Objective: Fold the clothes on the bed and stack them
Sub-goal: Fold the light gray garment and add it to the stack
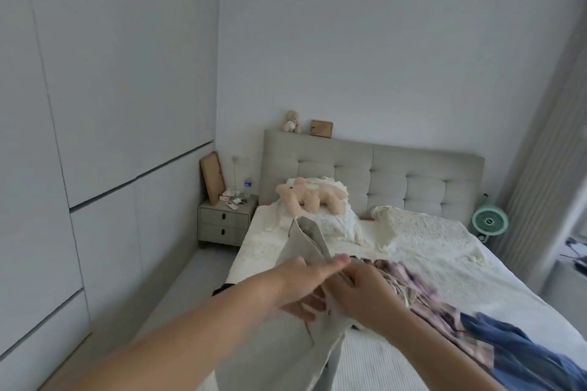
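A beige garment (305,241) is lifted above the bed (476,282), and part of it hangs down toward the lower edge of the view. My left hand (301,286) holds it with the thumb on top and the fingers beneath the cloth. My right hand (365,292) pinches the same garment right beside the left hand. A plaid purple and cream garment (422,292) lies crumpled on the bed to the right of my hands. A blue garment (514,349) lies beyond it at the lower right.
A plush toy (311,197) rests on white pillows by the grey padded headboard (413,178). A cream blanket (422,232) covers the bed's right side. A nightstand (224,222) stands at the left, a green fan (490,220) at the right, white wardrobe doors (95,136) along the left wall.
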